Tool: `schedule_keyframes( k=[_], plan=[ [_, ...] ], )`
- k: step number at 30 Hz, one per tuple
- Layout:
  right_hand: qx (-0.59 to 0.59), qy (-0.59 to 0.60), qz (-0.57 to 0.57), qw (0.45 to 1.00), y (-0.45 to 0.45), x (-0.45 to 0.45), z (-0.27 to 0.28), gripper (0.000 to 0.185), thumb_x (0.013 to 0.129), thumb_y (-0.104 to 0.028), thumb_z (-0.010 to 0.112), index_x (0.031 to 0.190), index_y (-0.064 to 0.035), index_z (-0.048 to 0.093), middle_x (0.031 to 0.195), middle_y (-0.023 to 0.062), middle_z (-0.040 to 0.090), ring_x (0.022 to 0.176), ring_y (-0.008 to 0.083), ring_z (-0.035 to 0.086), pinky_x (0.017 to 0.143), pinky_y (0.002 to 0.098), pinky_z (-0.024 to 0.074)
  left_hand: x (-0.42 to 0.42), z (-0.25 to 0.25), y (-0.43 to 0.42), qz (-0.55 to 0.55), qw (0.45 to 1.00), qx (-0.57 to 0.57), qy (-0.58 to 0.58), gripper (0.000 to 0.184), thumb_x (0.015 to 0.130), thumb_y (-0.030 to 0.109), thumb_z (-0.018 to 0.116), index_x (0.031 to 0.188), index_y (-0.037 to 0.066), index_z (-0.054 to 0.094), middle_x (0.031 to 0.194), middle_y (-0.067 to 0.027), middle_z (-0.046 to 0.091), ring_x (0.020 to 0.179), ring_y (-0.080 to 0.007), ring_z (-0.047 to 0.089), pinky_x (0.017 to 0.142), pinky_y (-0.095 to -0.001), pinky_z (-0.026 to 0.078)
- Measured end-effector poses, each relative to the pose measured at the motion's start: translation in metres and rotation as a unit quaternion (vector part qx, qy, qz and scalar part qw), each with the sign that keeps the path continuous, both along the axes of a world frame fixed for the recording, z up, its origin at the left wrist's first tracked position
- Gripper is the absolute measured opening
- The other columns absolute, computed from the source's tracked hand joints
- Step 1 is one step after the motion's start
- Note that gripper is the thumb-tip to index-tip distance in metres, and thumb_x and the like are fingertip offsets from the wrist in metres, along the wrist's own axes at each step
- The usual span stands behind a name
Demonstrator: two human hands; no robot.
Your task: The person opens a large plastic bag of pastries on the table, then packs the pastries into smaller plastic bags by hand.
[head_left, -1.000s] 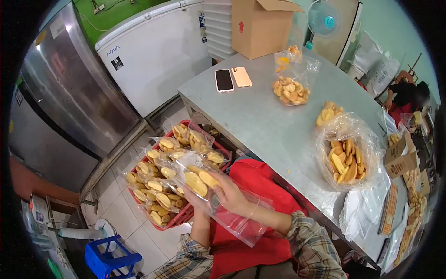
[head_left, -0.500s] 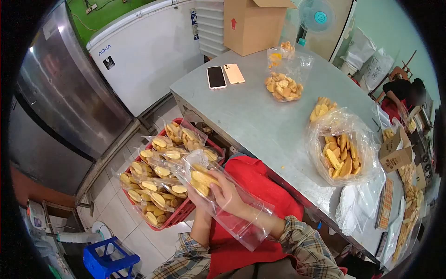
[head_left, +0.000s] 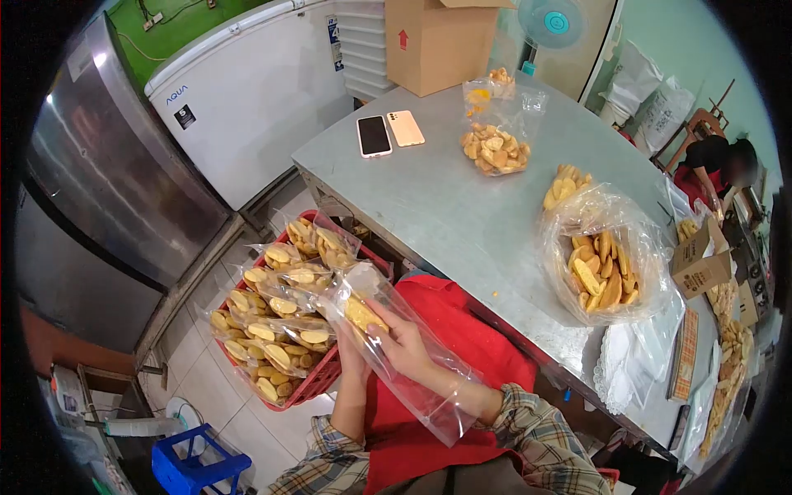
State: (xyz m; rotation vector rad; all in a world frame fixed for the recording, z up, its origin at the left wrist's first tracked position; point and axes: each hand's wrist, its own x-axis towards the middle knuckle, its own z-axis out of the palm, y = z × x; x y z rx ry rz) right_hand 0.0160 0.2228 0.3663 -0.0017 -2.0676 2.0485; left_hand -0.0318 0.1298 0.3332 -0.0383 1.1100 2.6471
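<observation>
Yellow slices [head_left: 363,313] between the person's hands have turned since half a second ago, now showing narrower faces. They lie in the upper end of a clear plastic bag [head_left: 437,417], held in front of the person, just beside a red crate [head_left: 318,379]. Right at the fingertips, the slices sit forward and slightly left of the right hand [head_left: 406,348], which is closed around them and appears to be inside the bag. The left hand [head_left: 352,353] grips the bag from its left side; its fingers are partly hidden, so how firmly cannot be told. Of the two, the left hand is nearer the crate, where filled bags [head_left: 280,307] are heaped. The bag's long axis runs diagonally: its filled end points forward and left, over the crate's edge, its loose end back toward the right forearm. The slices lie roughly along that same line.
</observation>
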Motion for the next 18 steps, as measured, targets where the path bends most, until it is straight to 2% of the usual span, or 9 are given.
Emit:
schedule_keyframes(
  k=[2,4,5,7,9,12,14,15,18],
  plan=[
    [-0.016,0.005,0.016,1.0,0.008,0.001,0.005,0.057,0.089,-0.001,0.04,0.137,-0.0025,0.01,0.137,0.015,0.027,0.12,0.0206,0.037,0.094,0.0272,0.0347,-0.001,0.012,-0.001,0.032,0.997,-0.07,0.018,0.049,0.087,0.018,0.044,0.131,0.006,0.026,0.133,-0.012,0.029,0.117,-0.0253,0.038,0.096,-0.0364,0.033],
    [0.018,0.043,0.107,0.993,0.02,0.005,0.012,0.072,0.087,0.003,0.039,0.137,-0.0087,-0.011,0.141,0.0168,0.018,0.127,0.0209,0.025,0.098,0.0293,0.0288,-0.01,0.015,-0.014,0.024,0.948,-0.223,0.228,0.06,0.082,0.005,0.05,0.134,0.006,0.021,0.139,-0.0125,0.019,0.122,-0.0251,0.032,0.099,-0.0343,0.028],
    [0.016,0.041,0.106,0.993,0.026,0.007,0.016,0.072,0.087,0.003,0.039,0.137,-0.0087,-0.011,0.141,0.0168,0.018,0.127,0.0209,0.025,0.098,0.0293,0.0288,-0.01,0.018,-0.018,0.035,0.927,-0.239,0.287,0.063,0.08,0.001,0.05,0.135,0.005,0.02,0.139,-0.0134,0.018,0.125,-0.0249,0.027,0.102,-0.0341,0.023],
    [0.052,0.066,0.2,0.976,0.032,0.009,0.022,0.083,0.086,0.004,0.04,0.132,-0.0143,-0.026,0.143,0.0172,0.011,0.13,0.0219,0.018,0.102,0.0315,0.0225,-0.011,0.021,-0.026,-0.011,0.929,-0.245,0.278,0.063,0.079,0.001,0.05,0.134,0.003,0.02,0.139,-0.0135,0.018,0.126,-0.025,0.024,0.102,-0.035,0.023],
    [0.027,0.065,0.218,0.973,0.032,0.009,0.016,0.083,0.086,0.002,0.043,0.132,-0.0123,-0.025,0.142,0.0181,0.012,0.129,0.0256,0.022,0.101,0.0325,0.0235,-0.012,0.024,-0.03,-0.056,0.928,-0.249,0.271,0.063,0.079,0.001,0.051,0.134,0.002,0.021,0.14,-0.0135,0.017,0.128,-0.0252,0.022,0.102,-0.0359,0.022],
    [0.011,0.066,0.231,0.971,0.029,0.01,0.01,0.084,0.084,0.002,0.044,0.132,-0.0103,-0.024,0.142,0.0194,0.014,0.127,0.03,0.027,0.101,0.034,0.0248,-0.011,0.023,-0.029,-0.072,0.977,-0.134,0.148,0.067,0.08,0.015,0.054,0.134,0.003,0.017,0.138,-0.0124,0.021,0.126,-0.0232,0.025,0.101,-0.0333,0.024],
    [0.019,0.066,0.228,0.971,0.027,0.011,0.008,0.084,0.084,0.003,0.044,0.133,-0.0103,-0.022,0.141,0.0199,0.015,0.127,0.0306,0.027,0.101,0.0344,0.0251,-0.011,0.017,-0.024,-0.048,0.922,-0.274,0.268,0.067,0.077,0.006,0.054,0.132,0.001,0.016,0.134,-0.0151,0.022,0.124,-0.0247,0.023,0.102,-0.035,0.019],
    [0.04,0.062,0.218,0.973,0.027,0.011,0.007,0.083,0.084,0.002,0.045,0.134,-0.0098,-0.02,0.14,0.0203,0.017,0.127,0.0305,0.027,0.101,0.0345,0.0255,-0.006,0.026,-0.022,-0.062,0.908,-0.334,0.246,0.066,0.077,0.006,0.053,0.13,0.002,0.015,0.129,-0.0142,0.025,0.121,-0.0234,0.024,0.101,-0.0333,0.017],
    [0.066,0.033,0.185,0.98,0.024,0.014,0.013,0.081,0.083,-0.002,0.048,0.135,-0.0075,-0.014,0.138,0.0214,0.023,0.125,0.0304,0.03,0.1,0.0347,0.0261,0.001,0.032,-0.017,-0.058,0.942,-0.291,0.159,0.063,0.076,0.004,0.052,0.129,0.003,0.018,0.128,-0.0124,0.025,0.12,-0.0227,0.025,0.101,-0.0327,0.018]
  ],
)
